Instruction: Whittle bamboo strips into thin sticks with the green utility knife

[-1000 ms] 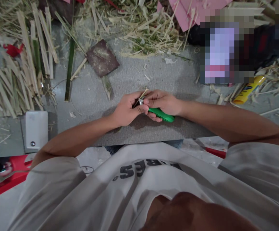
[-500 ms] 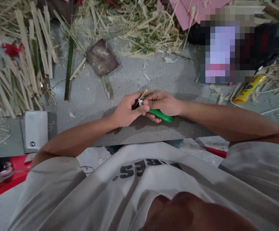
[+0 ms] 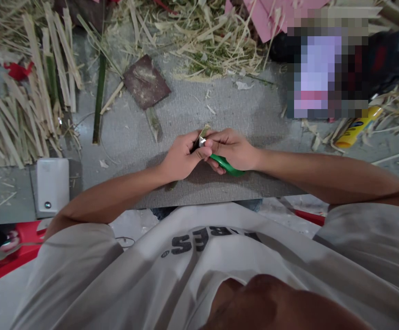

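Note:
My right hand is wrapped around a green utility knife, its metal blade end pointing up and left. My left hand is closed on a thin bamboo strip. One end of this strip sticks out above the fingers, and the other shows below the left wrist. The blade end meets the strip between the two hands, where the left thumb rests close to it. Fingers hide the exact contact and most of the strip's middle.
Bamboo strips are piled at the left, near a white power bank. A brown square piece lies ahead of my hands, with shavings behind. At the right are a yellow tube and a blurred-out phone-like object.
The green knife has slid slightly up and left with my right hand. A pale sliver at the strip's upper end no longer shows, and the green strip end is plainer.

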Motion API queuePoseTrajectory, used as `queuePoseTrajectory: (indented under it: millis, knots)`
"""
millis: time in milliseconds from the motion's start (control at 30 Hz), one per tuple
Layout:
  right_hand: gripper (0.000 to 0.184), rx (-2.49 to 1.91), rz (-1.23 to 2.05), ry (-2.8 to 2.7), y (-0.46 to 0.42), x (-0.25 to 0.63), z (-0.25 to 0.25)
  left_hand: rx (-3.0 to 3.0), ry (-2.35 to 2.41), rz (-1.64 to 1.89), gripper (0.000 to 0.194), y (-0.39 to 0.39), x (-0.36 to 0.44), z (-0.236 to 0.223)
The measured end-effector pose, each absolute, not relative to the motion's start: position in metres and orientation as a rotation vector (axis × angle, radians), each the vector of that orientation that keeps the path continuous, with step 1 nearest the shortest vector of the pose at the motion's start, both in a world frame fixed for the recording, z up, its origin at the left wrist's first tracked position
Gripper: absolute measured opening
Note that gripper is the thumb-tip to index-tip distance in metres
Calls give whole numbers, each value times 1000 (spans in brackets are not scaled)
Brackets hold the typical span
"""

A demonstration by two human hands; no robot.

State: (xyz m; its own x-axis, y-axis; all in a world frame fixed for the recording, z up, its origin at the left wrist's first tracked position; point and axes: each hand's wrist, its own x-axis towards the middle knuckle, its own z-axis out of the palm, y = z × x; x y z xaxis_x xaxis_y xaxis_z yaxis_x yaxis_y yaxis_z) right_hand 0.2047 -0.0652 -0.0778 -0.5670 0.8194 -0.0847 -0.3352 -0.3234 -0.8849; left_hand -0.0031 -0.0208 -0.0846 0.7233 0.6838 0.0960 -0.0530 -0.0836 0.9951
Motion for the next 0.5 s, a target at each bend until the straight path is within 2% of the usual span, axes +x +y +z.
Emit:
queuePoseTrajectory:
  millis: [267, 367, 500]
  knots:
    - [56, -556, 2270, -1183, -51, 218, -80, 1545, 505, 621, 59, -21, -3, -83]
    - [55, -578, 2232, -1163, -53, 216, -80, 1549, 517, 652, 55, -22, -3, -83]
    - [58, -691, 2044, -1139, -64, 207, -77, 1536, 571, 643, 64, -21, -3, -82]
